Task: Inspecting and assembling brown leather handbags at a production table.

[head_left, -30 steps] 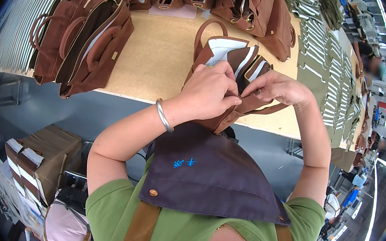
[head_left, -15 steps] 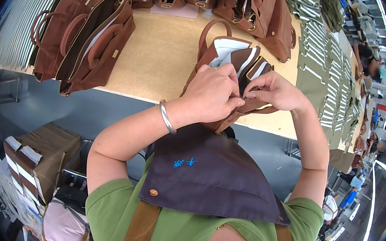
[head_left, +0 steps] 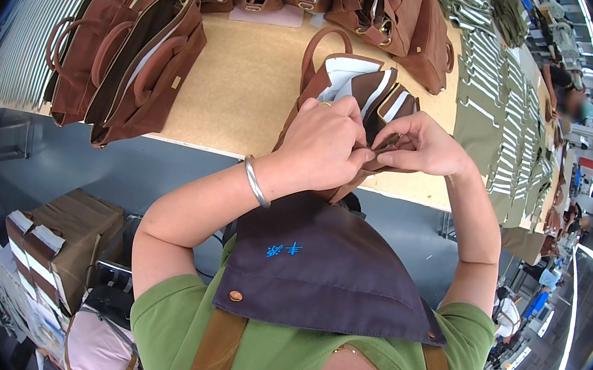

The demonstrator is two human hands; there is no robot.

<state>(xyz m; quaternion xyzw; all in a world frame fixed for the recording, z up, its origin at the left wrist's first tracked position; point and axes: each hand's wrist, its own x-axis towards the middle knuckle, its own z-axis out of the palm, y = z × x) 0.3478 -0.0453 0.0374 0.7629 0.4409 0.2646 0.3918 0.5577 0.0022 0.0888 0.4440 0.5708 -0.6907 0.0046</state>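
A brown handbag with a looped handle and white and brown lining stands at the table's near edge, its top spread wide. My left hand is closed on the near edge of the bag's opening, thumb and fingers pinched together. Right beside it, my right hand pinches the same brown edge between thumb and fingers. The fingertips of both hands almost meet there. What exactly lies between them is too small to make out. A metal bangle circles my left wrist.
Two brown handbags stand at the table's left, with striped pieces lined up beyond them. More brown bags crowd the far side. Olive pieces with white strips cover the right. Below left are a brown carton-like stack and a pink bag.
My right hand's fingers have shifted and spread a little along the bag's edge. The bag has moved slightly leftward. My left hand keeps its pinch.
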